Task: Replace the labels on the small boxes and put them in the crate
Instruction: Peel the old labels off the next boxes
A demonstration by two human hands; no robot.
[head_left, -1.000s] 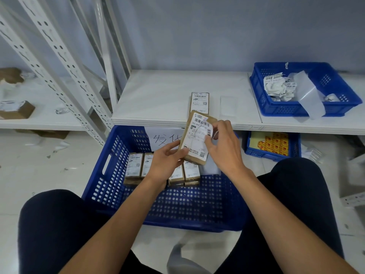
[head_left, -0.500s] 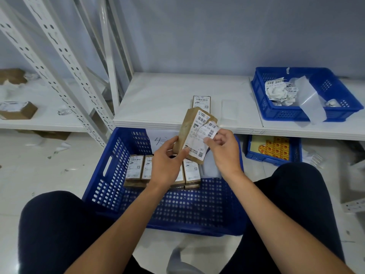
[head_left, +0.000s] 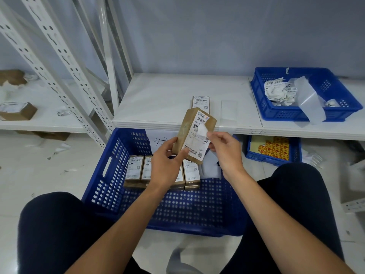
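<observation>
Hands (head_left: pixel 166 165) peel paper label (head_left: pixel 201 131) off cardboard box (head_left: pixel 186 133).

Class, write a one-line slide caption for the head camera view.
Left hand holds a brown cardboard box over the large blue plastic crate while the right hand pinches its curled white paper label.

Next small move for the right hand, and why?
Probably carry the peeled scrap to the small bin on the shelf: the right hand pinches it by the box that the left hand grips, and that bin already holds crumpled labels.
</observation>
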